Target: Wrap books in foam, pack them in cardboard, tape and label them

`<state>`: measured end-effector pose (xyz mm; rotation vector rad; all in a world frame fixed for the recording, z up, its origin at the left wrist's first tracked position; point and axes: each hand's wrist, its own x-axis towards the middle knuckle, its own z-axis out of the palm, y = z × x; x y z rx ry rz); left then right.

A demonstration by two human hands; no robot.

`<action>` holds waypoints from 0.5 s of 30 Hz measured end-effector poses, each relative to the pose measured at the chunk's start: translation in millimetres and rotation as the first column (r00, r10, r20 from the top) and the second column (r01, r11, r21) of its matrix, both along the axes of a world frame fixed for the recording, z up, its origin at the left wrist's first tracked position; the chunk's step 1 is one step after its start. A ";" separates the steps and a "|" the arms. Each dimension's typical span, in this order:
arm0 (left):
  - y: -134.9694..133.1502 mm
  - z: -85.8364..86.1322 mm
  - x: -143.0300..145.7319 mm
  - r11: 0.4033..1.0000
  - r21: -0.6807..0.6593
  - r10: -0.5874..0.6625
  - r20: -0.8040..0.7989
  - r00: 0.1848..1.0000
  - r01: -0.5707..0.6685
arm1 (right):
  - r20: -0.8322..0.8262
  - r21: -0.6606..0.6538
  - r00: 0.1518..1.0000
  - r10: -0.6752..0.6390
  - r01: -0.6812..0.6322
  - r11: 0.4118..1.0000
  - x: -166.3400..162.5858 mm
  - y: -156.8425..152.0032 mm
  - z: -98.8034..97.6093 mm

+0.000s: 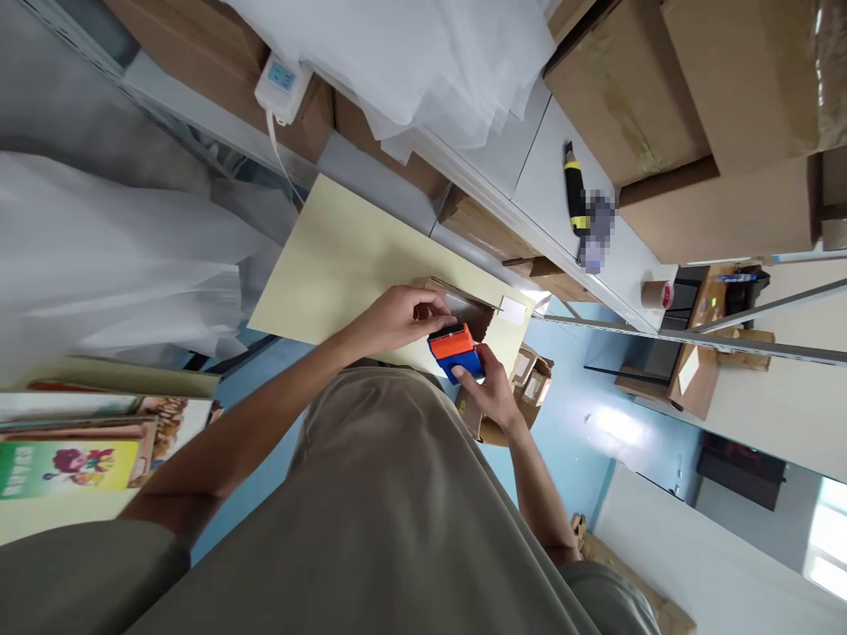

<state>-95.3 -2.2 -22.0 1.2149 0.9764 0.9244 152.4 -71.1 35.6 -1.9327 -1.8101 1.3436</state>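
Block (455,353): sat between your two hands, above the near side of the cream tabletop (301,282); orange band across the middle, blue body below, black along the upper side. Exact kind too small to make out.
Right hand (488,388): grasped the block firmly at its blue end, your thumb laid along the near face.
Left hand (403,319): reached in from the other side, fingers curled, thumb and forefinger tips at the black edge; could not tell whether you pinched it or merely rested there.
Carton (473,309): stood open on the tabletop, just beyond the block, brown cardboard, inner wall showing.
White card (512,309): lay flat on the tabletop, just beside the carton.
Floor box (493,432): open, smaller packages inside, on the blue floor (559,353), partly hidden behind your right hand and forearm.
Shelf (556,168): ran along the tabletop's far side; bore a black-and-yellow utility knife (574,190), a tape roll (655,295) and large taped cartons (632,88).
Plastic sheeting (423,53): white, heaped over the shelf, well apart from your hands.
Socket unit (283,85): white, blue-faced, cord trailing toward the tabletop.
Books (72,467): stacked to your left, green-and-yellow cover on top.
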 end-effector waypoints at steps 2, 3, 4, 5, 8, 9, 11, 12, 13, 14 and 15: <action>-1.6 -12.7 3.9 0.999 -0.032 0.019 0.007 1.000 -0.018 | 0.022 -0.025 1.000 -0.011 0.012 1.000 -1.9 1.0 0.3; -3.1 -19.8 6.3 0.998 -0.052 0.025 0.006 1.000 -0.025 | 0.039 -0.035 0.999 -0.011 0.013 0.999 -1.7 2.1 0.8; -5.2 -27.5 8.8 0.996 -0.076 0.038 0.002 0.999 -0.038 | 0.055 -0.046 0.998 -0.005 0.007 0.999 -0.6 3.7 1.6; -7.9 -35.5 11.4 0.993 -0.102 0.052 -0.003 0.999 -0.052 | 0.069 -0.062 0.998 0.010 -0.006 0.998 1.2 5.7 2.6; -20.7 -58.0 19.7 0.979 -0.173 0.108 -0.013 0.994 -0.109 | 0.099 -0.131 0.990 0.101 -0.088 0.988 9.1 13.6 8.0; -26.1 -63.6 22.7 0.973 -0.191 0.128 -0.014 0.992 -0.128 | 0.119 -0.151 0.983 0.138 -0.119 0.981 11.5 16.6 10.6; -36.8 -70.4 28.8 0.965 -0.212 0.155 -0.010 0.988 -0.154 | 0.182 -0.182 0.962 0.203 -0.170 0.969 14.5 23.3 17.3; -41.4 -71.9 31.7 0.962 -0.219 0.166 -0.005 0.986 -0.163 | 0.214 -0.199 0.950 0.227 -0.185 0.962 15.0 26.9 21.4; -45.1 -72.6 34.1 0.961 -0.223 0.170 0.003 0.985 -0.165 | 0.238 -0.220 0.939 0.247 -0.196 0.956 14.8 30.8 26.2; -47.5 -73.2 35.7 0.960 -0.225 0.173 0.011 0.985 -0.166 | 0.251 -0.243 0.931 0.266 -0.205 0.948 14.3 35.0 31.5; -48.4 -74.6 36.1 0.959 -0.226 0.182 0.017 0.983 -0.174 | 0.260 -0.267 0.922 0.287 -0.217 0.939 13.8 39.6 37.6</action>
